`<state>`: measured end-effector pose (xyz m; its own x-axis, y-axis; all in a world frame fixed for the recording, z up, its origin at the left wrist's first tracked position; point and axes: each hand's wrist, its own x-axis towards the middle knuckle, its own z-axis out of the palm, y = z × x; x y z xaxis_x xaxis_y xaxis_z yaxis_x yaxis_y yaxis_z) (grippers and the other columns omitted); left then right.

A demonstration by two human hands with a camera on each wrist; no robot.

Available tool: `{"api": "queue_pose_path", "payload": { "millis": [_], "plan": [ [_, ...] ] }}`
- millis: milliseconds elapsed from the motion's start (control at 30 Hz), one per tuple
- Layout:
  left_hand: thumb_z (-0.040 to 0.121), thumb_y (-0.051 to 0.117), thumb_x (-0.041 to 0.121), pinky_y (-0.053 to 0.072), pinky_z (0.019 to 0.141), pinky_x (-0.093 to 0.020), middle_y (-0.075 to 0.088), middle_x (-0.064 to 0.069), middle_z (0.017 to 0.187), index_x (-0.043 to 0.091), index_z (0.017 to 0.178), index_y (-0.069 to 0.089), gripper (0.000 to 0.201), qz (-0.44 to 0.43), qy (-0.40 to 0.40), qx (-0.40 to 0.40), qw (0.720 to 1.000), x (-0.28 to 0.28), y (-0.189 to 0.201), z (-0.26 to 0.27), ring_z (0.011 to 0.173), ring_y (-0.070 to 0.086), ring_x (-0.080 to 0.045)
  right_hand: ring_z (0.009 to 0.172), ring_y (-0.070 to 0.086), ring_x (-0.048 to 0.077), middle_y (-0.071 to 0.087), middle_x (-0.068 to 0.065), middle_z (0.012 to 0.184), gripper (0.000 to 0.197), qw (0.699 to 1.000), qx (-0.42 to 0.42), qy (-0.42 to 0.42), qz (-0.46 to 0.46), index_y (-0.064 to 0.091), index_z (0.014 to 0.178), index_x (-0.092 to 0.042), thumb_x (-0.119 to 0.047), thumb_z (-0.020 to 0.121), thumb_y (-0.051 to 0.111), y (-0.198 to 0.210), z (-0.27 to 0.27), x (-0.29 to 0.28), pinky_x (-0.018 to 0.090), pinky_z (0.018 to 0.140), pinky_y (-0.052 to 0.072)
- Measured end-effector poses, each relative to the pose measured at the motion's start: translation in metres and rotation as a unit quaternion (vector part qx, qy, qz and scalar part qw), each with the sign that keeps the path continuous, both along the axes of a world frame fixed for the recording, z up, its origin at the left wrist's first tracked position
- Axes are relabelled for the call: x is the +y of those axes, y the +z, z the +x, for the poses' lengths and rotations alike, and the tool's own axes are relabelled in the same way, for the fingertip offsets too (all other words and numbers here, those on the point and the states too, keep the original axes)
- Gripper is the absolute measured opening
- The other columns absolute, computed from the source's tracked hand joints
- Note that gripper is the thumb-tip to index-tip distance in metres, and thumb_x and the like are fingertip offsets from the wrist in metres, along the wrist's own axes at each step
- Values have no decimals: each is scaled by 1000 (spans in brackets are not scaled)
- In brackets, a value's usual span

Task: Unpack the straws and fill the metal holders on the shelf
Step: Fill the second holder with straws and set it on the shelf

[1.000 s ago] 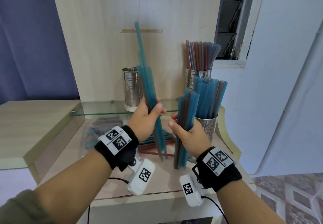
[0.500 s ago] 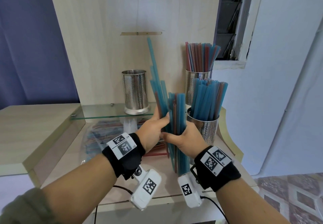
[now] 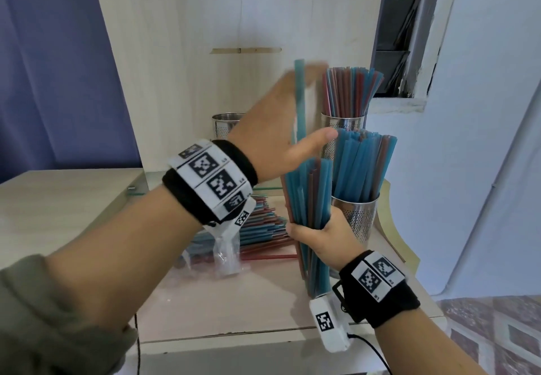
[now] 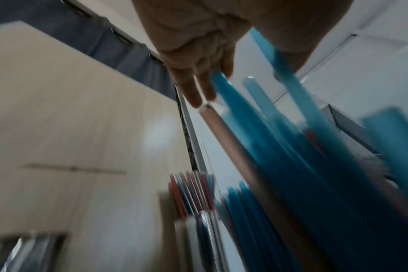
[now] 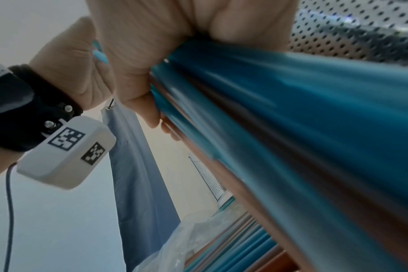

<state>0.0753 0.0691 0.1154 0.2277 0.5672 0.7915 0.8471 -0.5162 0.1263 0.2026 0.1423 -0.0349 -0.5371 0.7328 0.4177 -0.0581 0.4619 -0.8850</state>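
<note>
The blue and reddish-brown plastic straws (image 3: pixel 310 213) are now one upright bundle, clamped near its lower third in the right hand (image 3: pixel 319 238), fingers wrapped round it, just in front of the near perforated metal holder (image 3: pixel 358 219). A second ago each hand held its own bunch; half a second ago the two met, and now the left hand (image 3: pixel 275 140) has let its share go to the right. It has risen above the grip with fingers straight and relaxed, lying alongside one long blue straw (image 3: pixel 299 102) that stands well above the rest; whether it is pressing that straw is blurred.

Judging by this, the merging is done and the levelling is under way: the tall straw wants tapping down flush before the bundle goes into a holder. The near holder and the far right holder (image 3: pixel 342 123) look full; the empty perforated metal holder (image 3: pixel 227 124) to the left of the grip, on the glass shelf (image 3: pixel 152 180), seems the likely destination. More straws lie in the clear plastic wrapper (image 3: pixel 222 254) below the left wrist.
</note>
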Motion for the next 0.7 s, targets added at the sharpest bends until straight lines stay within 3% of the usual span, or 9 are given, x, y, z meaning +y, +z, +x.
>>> {"api": "queue_pose_path", "payload": {
  "millis": [67, 133, 200, 300, 400, 467, 567, 667, 700],
  "plan": [
    [91, 63, 30, 43, 104, -43, 42, -5, 144, 6, 145, 28, 70, -12, -21, -41, 999, 5, -9, 3, 128, 44, -11, 78, 68, 22, 69, 15, 83, 12, 1000, 14, -2, -2, 69, 87, -9, -4, 79, 76, 0, 3, 0, 31, 73, 58],
    [82, 74, 23, 44, 104, -46, 30, -15, 150, 3, 146, 13, 91, 55, -32, -82, 995, 5, -15, 5, 134, 40, -21, 80, 69, 24, 71, 15, 86, 12, 1000, 13, 5, -9, 71, 84, -10, -2, 78, 77, 0, 7, 2, 35, 77, 58],
    [75, 81, 20, 38, 110, -47, 18, -27, 152, 0, 144, 3, 106, 123, -29, -45, 991, 5, -14, 4, 141, 30, -31, 79, 68, 22, 71, 14, 84, 12, 1000, 0, 14, -15, 71, 84, -11, -3, 78, 78, 0, 10, 3, 35, 77, 58],
    [85, 71, 23, 36, 111, -34, 39, -13, 147, 2, 144, 27, 77, 67, -16, -4, 998, 3, -11, 8, 134, 39, -15, 76, 68, 17, 69, 5, 80, 14, 1000, -1, 17, -26, 70, 85, -13, -6, 78, 79, -1, 14, 4, 32, 73, 59],
    [95, 53, 22, 40, 104, -29, 50, -5, 140, 10, 121, 56, 29, 56, -30, -4, 998, 8, -25, 8, 126, 47, -10, 77, 68, 11, 70, 1, 81, 15, 999, 10, -7, -37, 70, 89, -10, -6, 77, 79, 0, 17, 6, 22, 71, 55],
    [98, 45, 24, 42, 103, -29, 47, -3, 141, 10, 121, 60, 30, 32, -49, -33, 998, 11, -34, 9, 126, 47, -9, 78, 68, 10, 71, -1, 81, 14, 999, 9, -16, -31, 71, 87, -13, -6, 77, 79, 1, 19, 7, 21, 71, 55],
    [99, 43, 23, 36, 111, -35, 41, -9, 146, 5, 144, 35, 50, 36, -55, -55, 996, 11, -40, 11, 136, 38, -14, 81, 70, 15, 72, 0, 81, 17, 1000, 6, -4, -15, 71, 82, -20, -5, 79, 77, 1, 19, 5, 28, 75, 58],
    [100, 38, 29, 29, 114, -23, 41, -8, 148, 6, 145, 35, 51, 15, -49, -8, 999, 10, -42, 12, 138, 36, -13, 77, 68, 13, 71, -3, 77, 22, 1000, 9, -3, -16, 70, 80, -21, 1, 79, 75, -1, 18, 4, 26, 72, 57],
    [100, 36, 30, 31, 111, -20, 45, -7, 145, 9, 145, 37, 49, -3, -67, -32, 997, 10, -42, 11, 135, 39, -10, 75, 68, 10, 70, -4, 77, 21, 1000, 10, -9, -23, 69, 82, -19, 1, 79, 75, -1, 17, 4, 24, 71, 56]
  ]
}}
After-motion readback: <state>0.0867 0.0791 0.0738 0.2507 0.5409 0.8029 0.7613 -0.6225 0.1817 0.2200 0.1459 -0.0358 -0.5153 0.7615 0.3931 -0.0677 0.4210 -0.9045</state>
